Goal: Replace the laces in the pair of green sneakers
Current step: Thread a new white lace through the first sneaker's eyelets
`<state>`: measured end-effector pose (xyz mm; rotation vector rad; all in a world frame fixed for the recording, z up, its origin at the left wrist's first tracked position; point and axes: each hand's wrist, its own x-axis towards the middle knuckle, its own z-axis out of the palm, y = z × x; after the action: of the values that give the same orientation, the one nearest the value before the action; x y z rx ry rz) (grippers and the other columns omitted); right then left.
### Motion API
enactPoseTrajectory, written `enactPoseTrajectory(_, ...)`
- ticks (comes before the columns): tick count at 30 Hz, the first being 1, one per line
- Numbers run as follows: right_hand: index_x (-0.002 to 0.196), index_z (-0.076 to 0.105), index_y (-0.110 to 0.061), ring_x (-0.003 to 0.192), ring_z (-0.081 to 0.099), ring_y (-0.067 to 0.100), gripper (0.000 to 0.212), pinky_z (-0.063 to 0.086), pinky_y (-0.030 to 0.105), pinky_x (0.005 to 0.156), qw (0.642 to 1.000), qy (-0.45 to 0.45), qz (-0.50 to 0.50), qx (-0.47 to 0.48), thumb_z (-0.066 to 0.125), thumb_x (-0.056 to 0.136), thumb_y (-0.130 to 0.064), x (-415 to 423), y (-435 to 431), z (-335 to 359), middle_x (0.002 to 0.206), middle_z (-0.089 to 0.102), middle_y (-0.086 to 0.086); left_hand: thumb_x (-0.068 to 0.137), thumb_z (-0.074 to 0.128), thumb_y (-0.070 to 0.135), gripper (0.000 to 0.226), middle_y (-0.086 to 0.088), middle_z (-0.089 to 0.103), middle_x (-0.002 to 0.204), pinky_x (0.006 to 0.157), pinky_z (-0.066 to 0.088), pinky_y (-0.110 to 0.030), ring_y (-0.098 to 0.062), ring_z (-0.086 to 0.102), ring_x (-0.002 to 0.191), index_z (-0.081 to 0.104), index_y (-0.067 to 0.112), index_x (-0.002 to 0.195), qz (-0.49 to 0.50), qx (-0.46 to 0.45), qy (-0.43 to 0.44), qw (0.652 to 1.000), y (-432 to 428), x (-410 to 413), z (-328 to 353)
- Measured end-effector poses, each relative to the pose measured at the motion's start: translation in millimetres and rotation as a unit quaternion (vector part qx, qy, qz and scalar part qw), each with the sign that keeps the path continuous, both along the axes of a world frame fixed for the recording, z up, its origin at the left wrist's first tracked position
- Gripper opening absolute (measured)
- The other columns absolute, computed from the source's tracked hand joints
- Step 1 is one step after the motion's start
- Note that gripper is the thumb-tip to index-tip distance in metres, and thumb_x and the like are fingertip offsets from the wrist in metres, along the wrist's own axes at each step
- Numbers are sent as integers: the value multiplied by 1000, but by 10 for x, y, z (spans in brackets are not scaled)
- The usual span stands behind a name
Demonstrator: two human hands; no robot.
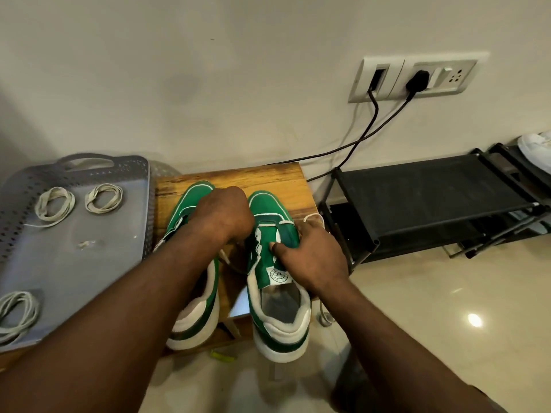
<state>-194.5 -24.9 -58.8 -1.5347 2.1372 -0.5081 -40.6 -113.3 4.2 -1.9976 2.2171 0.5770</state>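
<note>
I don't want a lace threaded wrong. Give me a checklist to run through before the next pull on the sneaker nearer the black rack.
1. Right sneaker steadied: ok, the right hand grips it, thumb on the tongue.
2. Lace started at the toe-end eyelets: ok, a white span crosses there.
3. Left hand holding a lace end: cannot tell, its curled fingers hide what they hold.
4. Left sneaker lacing: cannot tell, the hand and arm cover it.
5. Spare laces at hand: ok, three coils lie on the grey tray.
</note>
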Motion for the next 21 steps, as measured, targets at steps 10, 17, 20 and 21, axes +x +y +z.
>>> enactPoseTrajectory(10,124,64,-25,94,54,16,50,44,34,73,999,31,1,-13,57,90,-61,27,14,-46,119,59,-5,104,52,2,18,-16,79,100,36,33,-19,-6,42,42,68,5,96,142,201,329,912,-59,278,100)
enactPoseTrajectory(17,139,55,-23,113,60,23,55,47,35,80,1000,24,3,-18,57,95,-56,42,11,-46,137,54,-4,107,47,1,25,-19,76,105,31,38,-13,-8,65,46,63,0,87,229,304,473,795,-17,369,224)
enactPoseTrajectory(20,144,50,-22,117,60,25,60,45,34,80,999,18,-3,-28,59,94,-54,2,-1,-59,142,51,-2,109,44,3,26,-26,73,113,32,45,-18,-21,76,60,60,-1,88,264,345,526,731,7,391,310)
enactPoseTrajectory(21,145,49,-22,117,61,24,62,46,34,80,999,17,-4,-32,59,93,-54,-7,-7,-64,142,51,-3,109,43,4,27,-26,73,116,32,44,-18,-22,77,63,60,-1,88,265,352,532,723,14,396,316)
